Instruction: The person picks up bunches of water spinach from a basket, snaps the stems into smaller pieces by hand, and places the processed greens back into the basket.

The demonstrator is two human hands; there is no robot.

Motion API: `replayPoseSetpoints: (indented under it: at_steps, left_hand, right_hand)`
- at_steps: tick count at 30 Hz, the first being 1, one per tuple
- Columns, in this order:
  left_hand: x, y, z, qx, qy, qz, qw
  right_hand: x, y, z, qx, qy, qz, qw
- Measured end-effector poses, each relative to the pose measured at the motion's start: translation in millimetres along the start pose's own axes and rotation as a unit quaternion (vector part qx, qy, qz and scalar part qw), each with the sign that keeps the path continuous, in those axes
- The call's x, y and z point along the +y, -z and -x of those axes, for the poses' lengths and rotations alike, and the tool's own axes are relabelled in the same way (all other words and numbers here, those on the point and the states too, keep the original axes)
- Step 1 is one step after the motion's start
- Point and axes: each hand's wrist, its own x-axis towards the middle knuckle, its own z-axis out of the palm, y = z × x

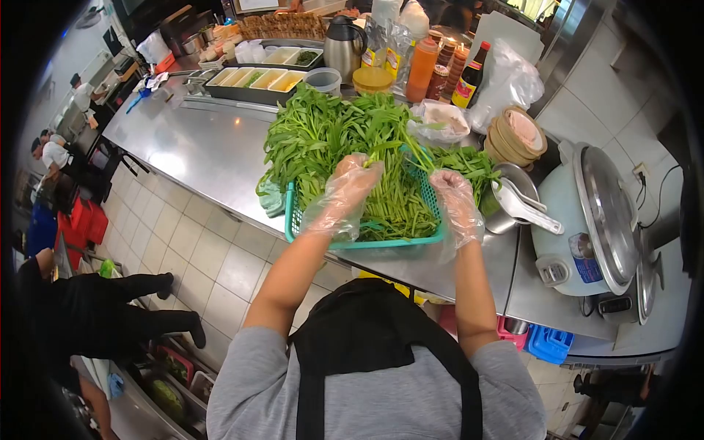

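A teal plastic basket (291, 220) on the steel counter is heaped with leafy green vegetables (323, 121), their long stems (396, 192) bunched toward me. Clear plastic gloves cover both my hands. Over the left part of the heap, my left hand (353, 183) is closed around green stems. My right hand (453, 192) is at the basket's right edge, its fingers pinched on a leafy stem that runs up and left. More leaves (469, 163) lie just beyond it, outside the basket, beside a steel pot (504, 214) with a white ladle (524, 207).
A large rice cooker (568, 242) and stacked bowls (517, 136) stand at right. Behind the basket are sauce bottles (422, 70), a steel jug (343, 51) and a condiment tray (253, 79). Co-workers (110, 315) stand off to the left.
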Motion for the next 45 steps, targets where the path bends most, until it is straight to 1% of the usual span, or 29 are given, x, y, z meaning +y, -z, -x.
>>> replayPoseSetpoints:
  at_steps: [1,3,5,6,8,9,11,12,13,15,17,18,19,20,21,22,24,26,30,32,33,35,36,37,39,40,42,43,45]
  left_hand:
    - [1,2,-2,0.015,-0.01,-0.045,0.999]
    - [1,8,-6,-0.006,-0.006,-0.038,0.999]
    - [-9,9,-13,-0.114,0.049,-0.091,0.988]
    - [-14,6,-14,-0.111,0.049,-0.09,0.988]
    - [-24,0,-10,-0.044,0.018,-0.084,0.995]
    - [-25,0,-8,-0.045,0.018,-0.085,0.995]
    - [-25,0,-5,-0.038,0.048,-0.02,0.998]
    - [-25,1,-4,-0.038,0.048,-0.019,0.998]
    - [-23,2,-2,-0.037,0.037,-0.045,0.998]
    - [-20,8,-2,-0.033,0.027,-0.071,0.997]
    - [-16,15,0,-0.093,0.023,-0.042,0.994]
    - [-15,15,2,-0.094,0.023,-0.043,0.994]
    - [-14,13,4,-0.064,0.008,-0.067,0.996]
    - [-12,12,7,-0.034,-0.007,-0.09,0.995]
    - [-5,17,13,-0.035,-0.009,-0.09,0.995]
    - [6,25,20,-0.044,-0.015,-0.082,0.996]
    - [11,28,21,-0.05,-0.021,-0.074,0.996]
    - [7,22,20,0.069,-0.058,-0.123,0.988]
    - [22,26,23,0.058,-0.073,-0.122,0.988]
    - [33,26,29,0.063,-0.128,-0.104,0.984]
    - [25,19,23,0.064,-0.128,-0.104,0.984]
    - [1,1,4,0.01,-0.337,-0.21,0.918]
    - [4,-4,1,-0.015,-0.303,-0.297,0.905]
    - [-13,-14,-11,-0.013,-0.303,-0.296,0.906]
    - [-58,-40,-40,0.044,-0.392,-0.295,0.87]
    - [-54,-37,-40,0.045,-0.395,-0.294,0.87]
    - [-42,-30,-42,-0.075,-0.259,-0.375,0.887]
    - [-42,-28,-43,-0.075,-0.262,-0.374,0.886]
    - [-44,-26,-43,-0.083,-0.249,-0.349,0.9]
  right_hand:
    - [-3,1,1,0.005,-0.024,0.02,0.999]
    - [-1,4,4,0.003,-0.027,0.041,0.999]
    - [-4,10,5,-0.009,-0.01,-0.009,1.0]
    - [-7,9,6,-0.011,-0.009,-0.008,1.0]
    - [-18,11,10,0.063,0.108,-0.011,0.992]
    - [-25,13,12,0.064,0.107,-0.012,0.992]
    - [-45,20,18,0.075,0.135,-0.028,0.988]
    - [-59,18,26,0.08,0.108,-0.05,0.99]
    - [-60,19,27,0.08,0.109,-0.05,0.99]
    - [-60,20,27,0.081,0.134,-0.111,0.981]
    - [-55,9,25,0.064,0.148,-0.115,0.98]
    - [-50,1,24,0.049,0.165,-0.117,0.978]
    - [-38,-5,22,0.051,0.165,-0.118,0.978]
    - [-20,-12,17,0.024,0.143,-0.08,0.986]
    - [-4,-15,12,-0.003,0.121,-0.043,0.992]
    - [9,-17,8,-0.002,0.122,-0.043,0.992]
    - [18,-22,6,0.034,0.176,0.02,0.984]
    - [11,-23,9,0.043,0.178,0.027,0.983]
    - [-3,-25,9,0.066,0.176,0.048,0.981]
    - [-1,-28,6,0.054,0.191,0.05,0.979]
    - [1,-29,6,0.045,0.203,0.052,0.977]
    - [6,-31,6,0.03,0.181,0.045,0.982]
    - [6,-31,5,0.015,0.16,0.04,0.986]
    - [5,-32,6,0.014,0.16,0.041,0.986]
    - [0,-32,11,0.047,0.181,0.028,0.982]
    - [-4,-29,13,0.049,0.184,0.028,0.981]
    - [-14,-20,17,0.067,0.076,-0.025,0.995]
    - [-16,-15,17,0.07,0.079,-0.024,0.994]
    - [-19,-5,17,0.048,0.043,-0.149,0.987]
